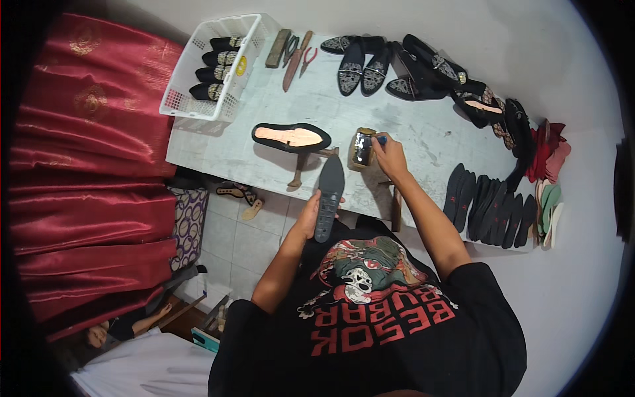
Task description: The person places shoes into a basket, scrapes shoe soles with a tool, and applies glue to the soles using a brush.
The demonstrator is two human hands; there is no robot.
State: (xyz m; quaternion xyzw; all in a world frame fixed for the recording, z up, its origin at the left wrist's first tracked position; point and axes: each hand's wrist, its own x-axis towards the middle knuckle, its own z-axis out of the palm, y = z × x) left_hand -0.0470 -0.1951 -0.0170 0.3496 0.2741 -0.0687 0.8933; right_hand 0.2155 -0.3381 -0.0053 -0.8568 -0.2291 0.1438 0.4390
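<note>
Upright in my left hand is a dark grey shoe sole with a pointed toe, its patterned heel end in my fingers near the table's front edge. My right hand pinches a blue-handled brush at the rim of a small container of dark, shiny liquid; the brush's working end cannot be made out. Left of the container, a black shoe lies bottom up, its pale underside showing. Partly beneath it is a metal shoe anvil.
A white basket of black shoes stands at the back left, beside pliers and a knife. Decorated shoes line the back. Several soles stack at right. A wooden handle crosses the front edge. Another person is low left.
</note>
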